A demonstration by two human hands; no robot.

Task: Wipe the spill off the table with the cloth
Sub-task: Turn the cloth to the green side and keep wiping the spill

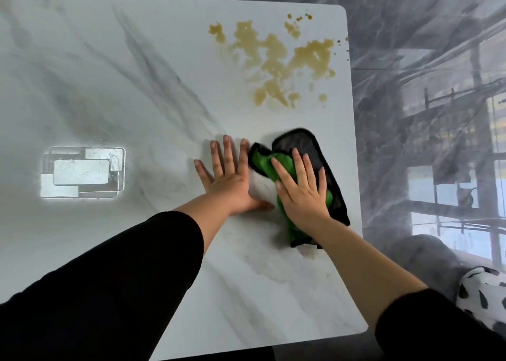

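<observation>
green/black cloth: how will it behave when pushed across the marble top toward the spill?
Likely floppy: the cloth is already bunched and folded under the right hand, so it may crumple rather than slide flat. The table looks smooth and glossy, so it should glide with little drag. It probably soaks up the spill and gets heavier.

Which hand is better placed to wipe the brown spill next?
Right. The right hand already presses flat on the cloth, nearer the spill; the left hand lies flat on the bare table.
</observation>
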